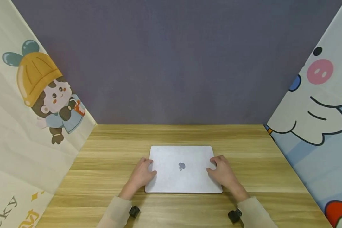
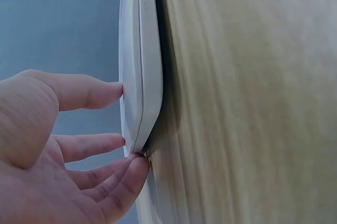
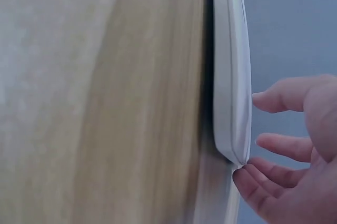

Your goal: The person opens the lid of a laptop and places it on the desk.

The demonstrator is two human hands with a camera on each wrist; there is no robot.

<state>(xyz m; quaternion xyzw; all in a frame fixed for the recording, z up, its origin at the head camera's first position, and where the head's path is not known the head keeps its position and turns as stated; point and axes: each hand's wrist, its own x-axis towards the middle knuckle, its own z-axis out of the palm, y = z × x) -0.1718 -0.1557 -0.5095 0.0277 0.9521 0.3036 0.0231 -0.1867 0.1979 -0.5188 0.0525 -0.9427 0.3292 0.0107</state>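
A closed silver laptop (image 1: 183, 180) with a dark apple logo lies flat in the middle of the wooden table, lid up. My left hand (image 1: 141, 173) holds its left side, the thumb over the lid. In the left wrist view, the other fingertips (image 2: 138, 167) meet the laptop's side edge (image 2: 150, 71). On the opposite side my right hand (image 1: 222, 172) holds the right edge in a mirrored pose. In the right wrist view its thumb is at the lid, and the lower fingertips (image 3: 242, 179) are right at the side edge (image 3: 224, 76).
Wood-grain table (image 1: 182, 136) surrounds the laptop. A grey panel (image 1: 179, 63) rises behind it. Cartoon-printed sheets stand at the left (image 1: 17, 152) and right (image 1: 310, 158). Small black devices sit at my left wrist (image 1: 134, 212) and right wrist (image 1: 234, 216).
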